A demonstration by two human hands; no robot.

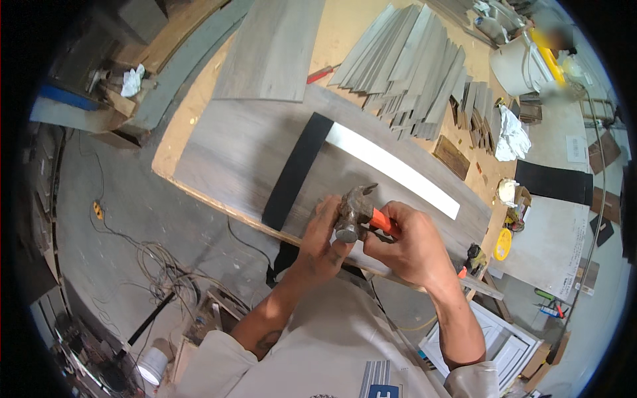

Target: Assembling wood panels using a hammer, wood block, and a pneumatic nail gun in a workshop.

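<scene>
A claw hammer (355, 215) with a worn metal head and an orange handle is held over the near edge of the workbench. My right hand (413, 247) is closed round its handle. My left hand (324, 242) is curled against the hammer head, its fingertips partly hidden behind the metal. Beneath lies a wide grey wood-look board (232, 149). On it, a black strip (296, 171) runs from the near edge toward the middle. From the black strip's far end, a long white strip (398, 169) slants off to the right.
Many narrow grey slats (405, 66) are heaped at the back of the bench. Another grey board (269, 50) overlaps the far left. A red-handled tool (322, 74) lies between them. A white bucket (517, 63) stands back right. Cables (159, 265) coil on the floor at left.
</scene>
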